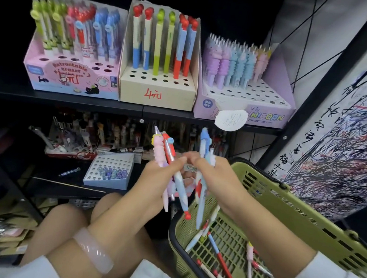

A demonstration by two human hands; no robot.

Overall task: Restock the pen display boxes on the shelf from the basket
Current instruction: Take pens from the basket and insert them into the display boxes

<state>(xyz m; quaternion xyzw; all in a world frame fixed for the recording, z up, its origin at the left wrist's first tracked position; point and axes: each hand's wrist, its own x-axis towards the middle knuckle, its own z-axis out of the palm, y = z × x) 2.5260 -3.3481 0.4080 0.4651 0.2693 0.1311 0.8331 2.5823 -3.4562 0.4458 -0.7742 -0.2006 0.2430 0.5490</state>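
Both hands hold pens below the shelf front edge.
Left hand [151,176] grips a pen bunch [169,160]; right hand [215,176] grips blue pens [202,186] over green basket [305,221]; display boxes [161,59] line the shelf [91,102].

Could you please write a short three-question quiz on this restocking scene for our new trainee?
1. True or false: both hands hold pens.
2. Which display box bears the handwritten "4元": A pink box, B cream box, C unicorn box?
3. Where does the green basket sit relative to the person?

Key:
1. True: left hand and right hand each grip pens.
2. B, the cream box, in the middle.
3. The green basket sits at the person's right.
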